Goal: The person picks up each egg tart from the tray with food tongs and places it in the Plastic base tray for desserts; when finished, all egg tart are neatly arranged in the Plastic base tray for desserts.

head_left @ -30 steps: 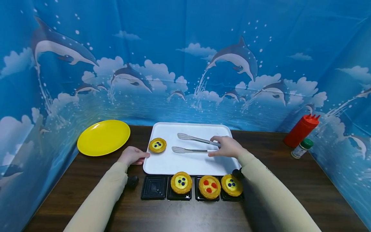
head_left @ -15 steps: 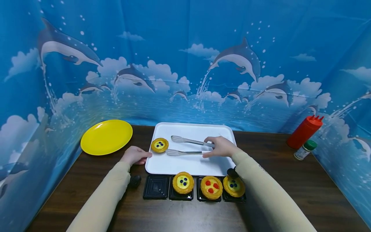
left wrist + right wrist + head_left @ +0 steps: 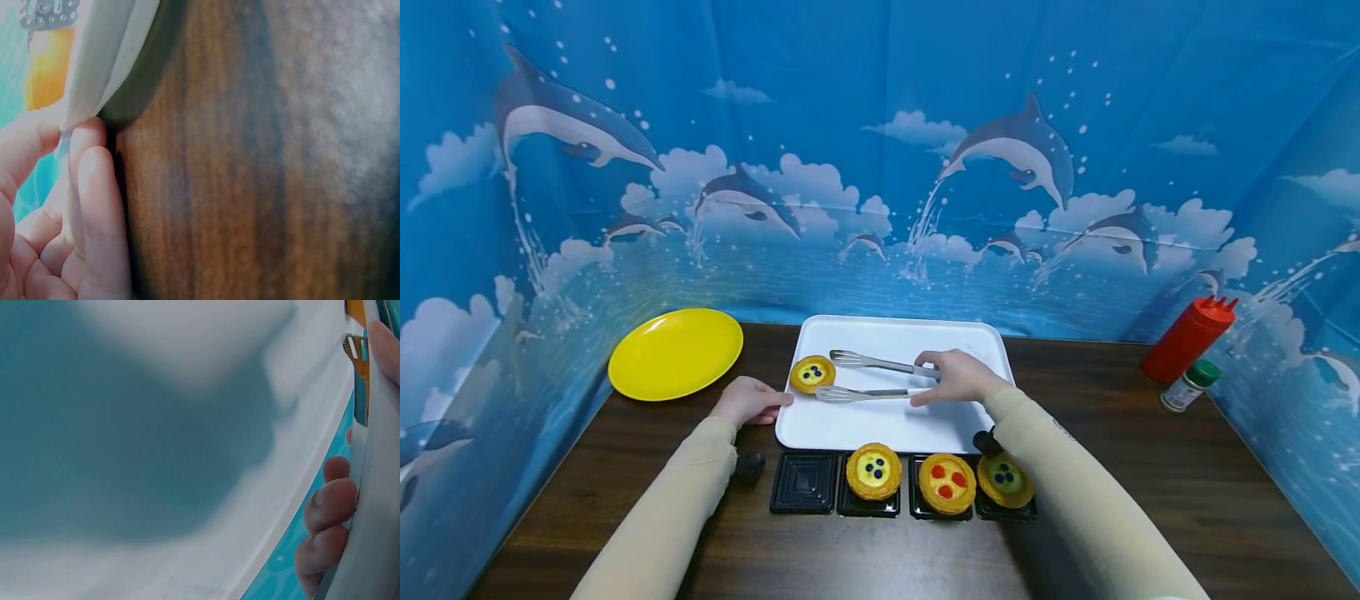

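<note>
My left hand (image 3: 751, 402) pinches the left edge of a white tray (image 3: 887, 429); in the left wrist view thumb and fingers (image 3: 100, 206) clasp its rim (image 3: 119, 56) from both sides. My right hand (image 3: 957, 377) holds metal tongs (image 3: 887, 364) over the tray, thumb on one arm and fingers on the other. The tongs' slotted tips stand apart, pointing left, at the right side of an egg tart (image 3: 811, 374) with dark blue berries. That tart sits at the tray's left. In the right wrist view, fingers (image 3: 328, 503) curl against a tongs arm (image 3: 375, 487).
In front of the tray stands a row of black square bases (image 3: 803, 483). Some bear tarts: blueberry (image 3: 874, 472), strawberry (image 3: 945, 485) and another blueberry (image 3: 1006, 482). A yellow plate (image 3: 675, 354) lies back left. Red squeeze bottle (image 3: 1187, 342) and green-capped shaker (image 3: 1191, 386) stand right.
My right hand has moved left with the tongs, bringing the parted tips up to the tart's right side. My left hand stays on the tray edge.
</note>
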Tool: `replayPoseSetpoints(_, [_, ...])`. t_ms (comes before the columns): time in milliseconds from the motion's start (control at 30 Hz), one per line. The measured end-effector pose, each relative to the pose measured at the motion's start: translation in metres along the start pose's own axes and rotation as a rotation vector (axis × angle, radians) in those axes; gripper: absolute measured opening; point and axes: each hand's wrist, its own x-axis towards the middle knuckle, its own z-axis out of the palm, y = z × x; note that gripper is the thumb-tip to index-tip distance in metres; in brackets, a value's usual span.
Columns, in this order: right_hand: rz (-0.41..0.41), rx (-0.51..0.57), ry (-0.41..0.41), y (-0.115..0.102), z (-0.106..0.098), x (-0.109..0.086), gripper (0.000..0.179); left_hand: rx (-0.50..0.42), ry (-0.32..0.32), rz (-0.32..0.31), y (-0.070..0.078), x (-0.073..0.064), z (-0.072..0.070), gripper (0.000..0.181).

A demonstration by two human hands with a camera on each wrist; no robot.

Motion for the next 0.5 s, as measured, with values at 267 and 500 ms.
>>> replayPoseSetpoints(267, [-0.018,-0.016,-0.012,-0.010,0.000,0.006,0.065,-0.004,0.004,0.003,0.002,-0.004,-0.001,0.039])
replayPoseSetpoints(500, [-0.020,-0.009,-0.007,-0.017,0.006,0.011,0.065,-0.007,0.008,0.010,0.003,-0.004,0.000,0.038])
